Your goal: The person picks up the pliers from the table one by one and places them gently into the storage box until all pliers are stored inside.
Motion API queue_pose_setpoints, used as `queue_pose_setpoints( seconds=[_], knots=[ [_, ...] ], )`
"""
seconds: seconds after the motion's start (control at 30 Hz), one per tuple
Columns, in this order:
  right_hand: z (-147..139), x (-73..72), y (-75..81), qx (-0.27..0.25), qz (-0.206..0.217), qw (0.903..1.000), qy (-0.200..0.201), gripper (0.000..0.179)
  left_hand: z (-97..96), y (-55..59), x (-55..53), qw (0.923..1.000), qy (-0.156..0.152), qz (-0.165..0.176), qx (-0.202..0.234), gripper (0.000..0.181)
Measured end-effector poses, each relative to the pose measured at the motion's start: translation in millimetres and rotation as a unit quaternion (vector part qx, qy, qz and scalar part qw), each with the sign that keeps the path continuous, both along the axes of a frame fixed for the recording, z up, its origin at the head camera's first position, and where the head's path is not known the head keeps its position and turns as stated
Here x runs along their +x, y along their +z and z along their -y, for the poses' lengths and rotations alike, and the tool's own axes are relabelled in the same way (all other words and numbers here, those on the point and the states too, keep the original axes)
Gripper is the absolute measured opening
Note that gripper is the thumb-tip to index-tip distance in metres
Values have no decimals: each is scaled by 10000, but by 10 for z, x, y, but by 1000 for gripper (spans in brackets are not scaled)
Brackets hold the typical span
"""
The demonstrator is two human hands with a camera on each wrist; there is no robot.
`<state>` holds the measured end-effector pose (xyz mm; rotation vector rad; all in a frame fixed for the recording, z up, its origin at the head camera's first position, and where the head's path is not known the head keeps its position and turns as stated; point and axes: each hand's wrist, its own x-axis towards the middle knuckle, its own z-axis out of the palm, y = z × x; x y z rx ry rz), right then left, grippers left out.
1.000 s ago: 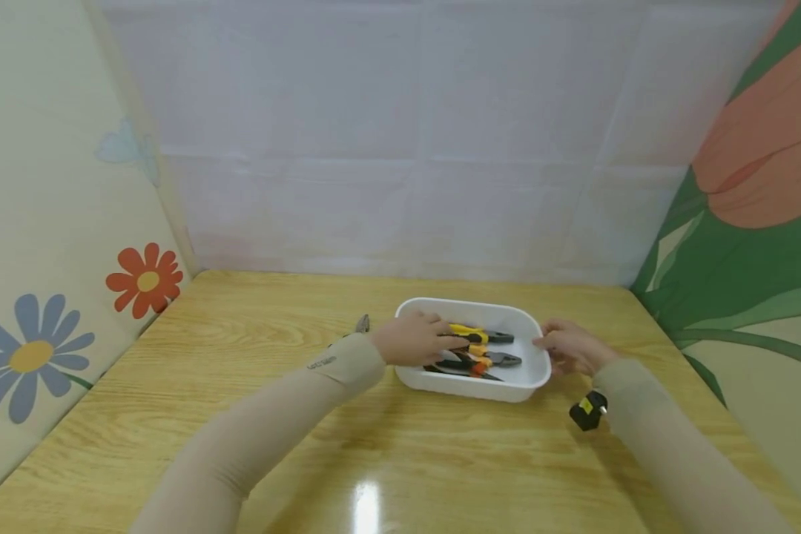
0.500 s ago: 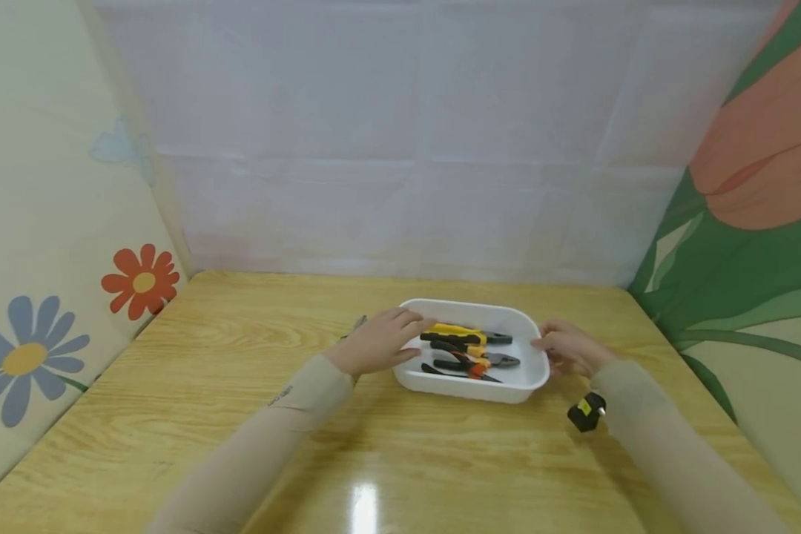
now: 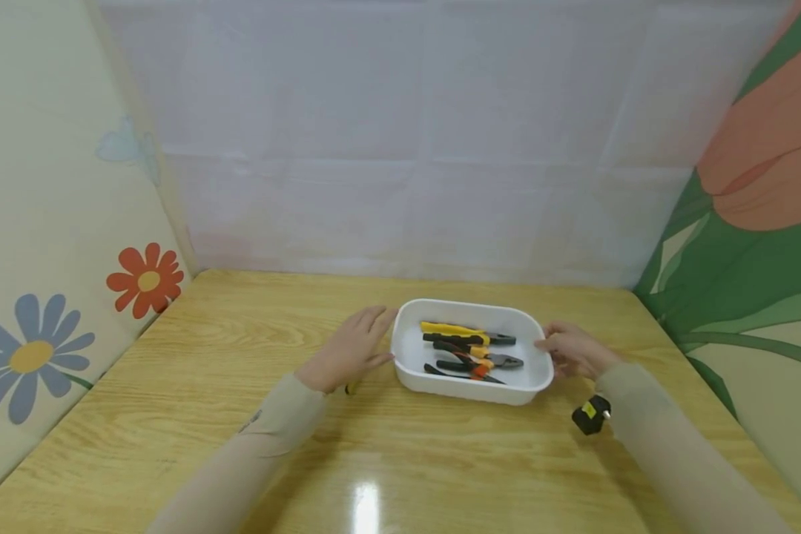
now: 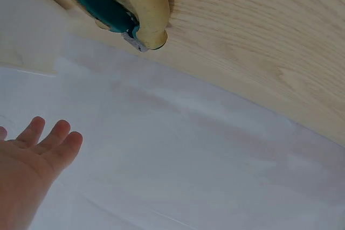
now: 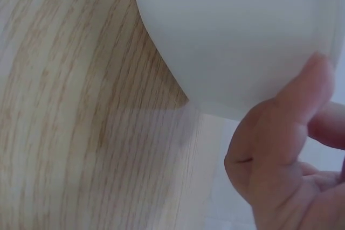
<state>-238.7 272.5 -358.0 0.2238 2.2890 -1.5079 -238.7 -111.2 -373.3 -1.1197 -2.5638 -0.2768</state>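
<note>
A white plastic basin stands on the wooden table, with several pliers lying in it, their handles yellow, orange and black. At the basin's left end is my left hand, fingers extended, fingertips at or just beside the rim. In the left wrist view that hand shows loosely spread fingers. Below it lies a tool with teal and cream handles, mostly hidden by the hand in the head view. My right hand grips the basin's right end, thumb at the rim; the right wrist view shows its outer wall.
A small black object with a yellow label sits on the table near the right wrist. Behind the table hangs a white sheet. Flower-patterned panels border both sides.
My left hand has come out of the basin and moved left, to outside its left end. This uncovers the pliers' handles. My right hand keeps its place on the basin.
</note>
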Motion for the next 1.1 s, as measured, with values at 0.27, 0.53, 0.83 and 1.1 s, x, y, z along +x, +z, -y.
queue_pose_setpoints(
  seconds=[0.27,0.53,0.83,1.1],
  knots=[
    [-5,-8,2,84,-7,10000,29,13,59,-58,93,9920,850,879,-308,81],
    [10,17,15,129,28,9999,45,14,70,-129,210,9750,1602,1482,-425,88],
    [-8,6,1,36,-6,10000,68,11,51,-182,218,9503,2039,2313,-431,89],
    [-3,7,16,91,1,9999,52,12,41,-186,190,9319,2296,2784,-362,84]
  ],
)
